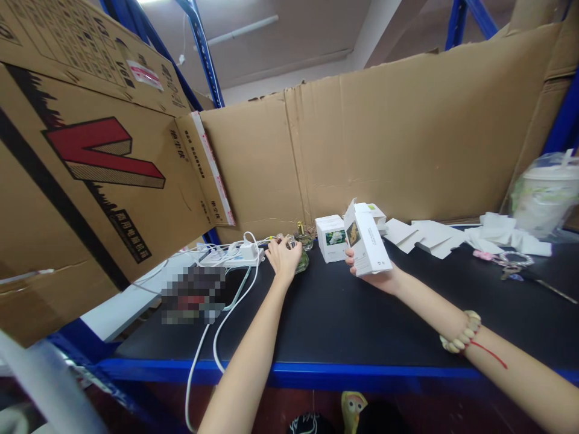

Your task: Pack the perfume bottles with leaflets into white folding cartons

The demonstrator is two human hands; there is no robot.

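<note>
Mid-frame, the right hand point(383, 281) holds a box point(373, 244); the left hand point(284, 259) seems to fetch a bottle point(303, 263). I can't tell its grip; next, hold snugly.

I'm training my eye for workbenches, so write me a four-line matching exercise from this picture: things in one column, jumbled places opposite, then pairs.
1. White rectangular cardboard box with yellowish flower print
2. Green glass bottle
3. Pale beaded bracelet
4. Translucent white-lidded plastic cup

A. Around the right forearm
B. At the far right of the black tabletop
C. In the right hand
D. At the left hand

Pairs: 1-C, 2-D, 3-A, 4-B
</note>
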